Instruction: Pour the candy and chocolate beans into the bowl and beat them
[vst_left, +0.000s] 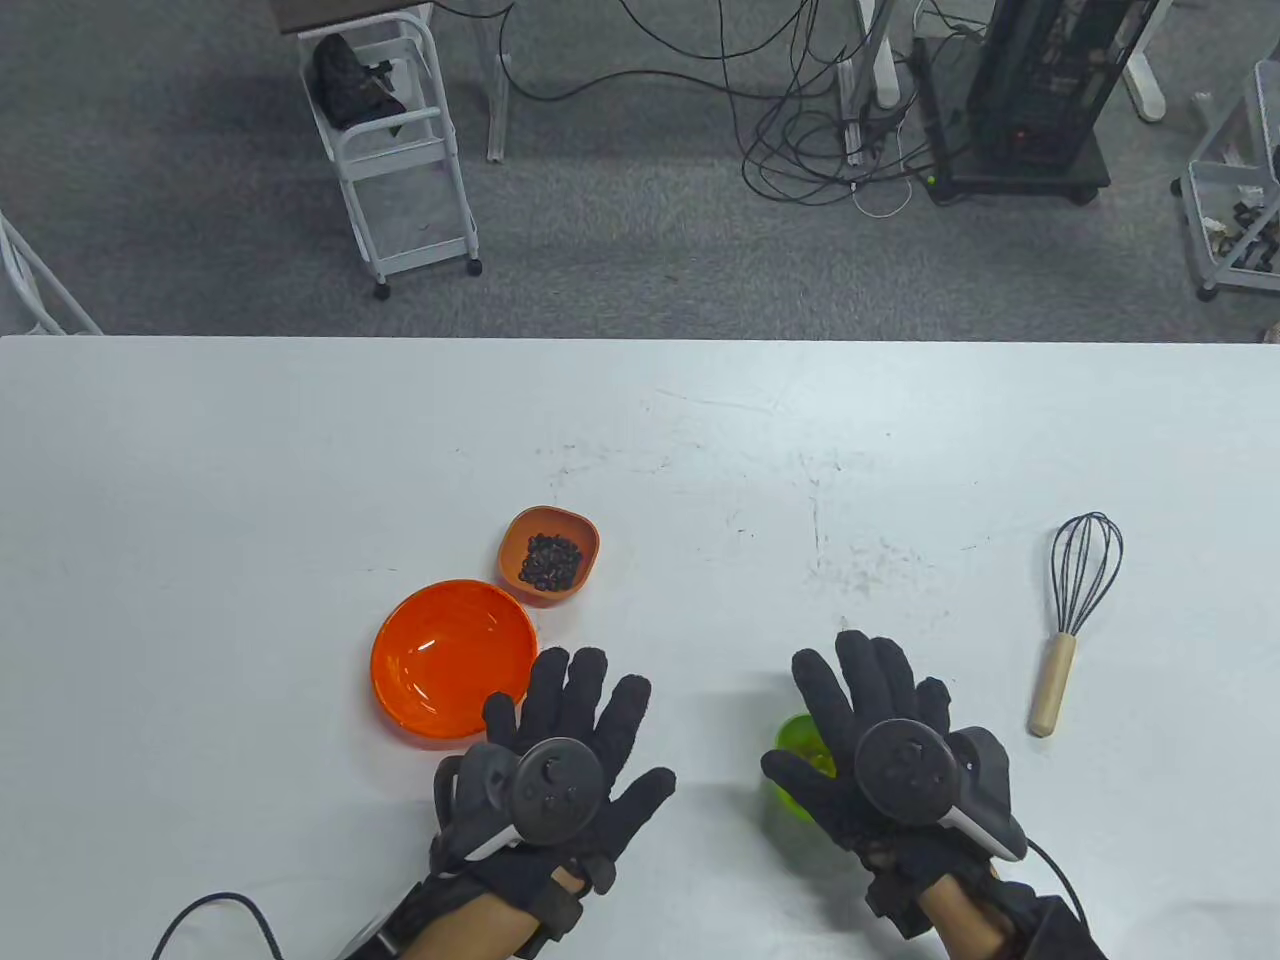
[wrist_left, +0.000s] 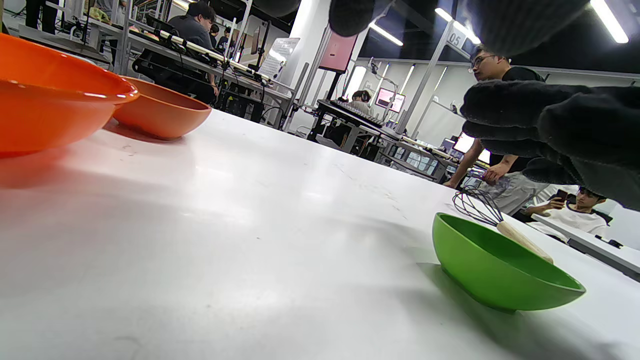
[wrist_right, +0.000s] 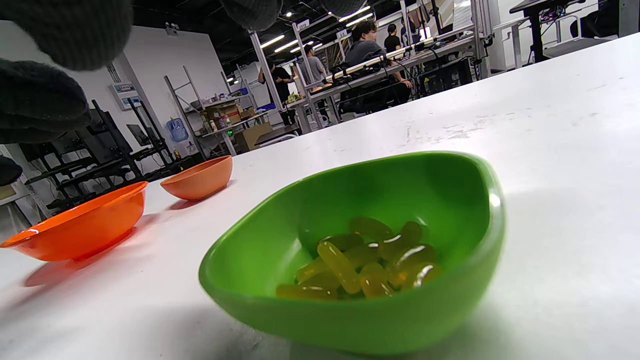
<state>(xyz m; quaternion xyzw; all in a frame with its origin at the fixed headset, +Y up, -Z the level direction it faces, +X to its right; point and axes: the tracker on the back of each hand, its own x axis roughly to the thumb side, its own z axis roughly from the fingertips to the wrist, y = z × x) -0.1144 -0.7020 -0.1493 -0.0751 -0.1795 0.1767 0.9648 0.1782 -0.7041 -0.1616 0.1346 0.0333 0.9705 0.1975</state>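
Observation:
A large orange bowl (vst_left: 452, 660) (wrist_left: 45, 100) (wrist_right: 80, 230) stands empty on the white table. Behind it sits a small orange dish (vst_left: 549, 556) (wrist_left: 160, 112) (wrist_right: 199, 177) holding dark chocolate beans (vst_left: 552, 560). A small green dish (vst_left: 797, 770) (wrist_left: 495, 272) (wrist_right: 360, 310) holds yellow candies (wrist_right: 360, 262). My right hand (vst_left: 880, 730) hovers over the green dish with fingers spread, holding nothing. My left hand (vst_left: 575, 745) lies flat with straight fingers just right of the large bowl. A whisk (vst_left: 1072, 610) (wrist_left: 482, 210) with a wooden handle lies at the right.
The table's far edge (vst_left: 640, 340) runs across the table view, with a white cart (vst_left: 395, 150) and cables on the floor beyond. People and workbenches fill the background of both wrist views.

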